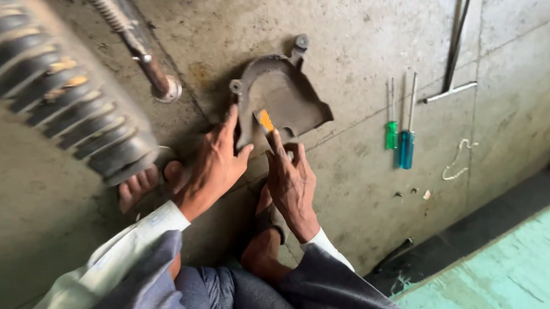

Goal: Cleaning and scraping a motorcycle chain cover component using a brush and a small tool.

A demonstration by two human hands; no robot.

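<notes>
At 10 o'clock a ribbed grey engine block [59,89] fills the corner, w/ a rusty rod [147,61] just right of it. Your left hand [211,166] sits near centre, fingers spread, forefinger tip pressing the left edge of the grey metal cover [285,96] lying flat on the concrete floor [356,42] at 12 o'clock; it grips nothing. Your right hand [291,181] is loosely curled round a small orange-tipped scraper [265,121], tip touching the cover's lower face. Looks like you're mid-scrape, cleaning that face. Next move prob needs the left to hold the cover firm while the blade stays low and flat. At 3 o'clock: green screwdriver [391,132], blue screwdriver [407,147], untouched.
</notes>
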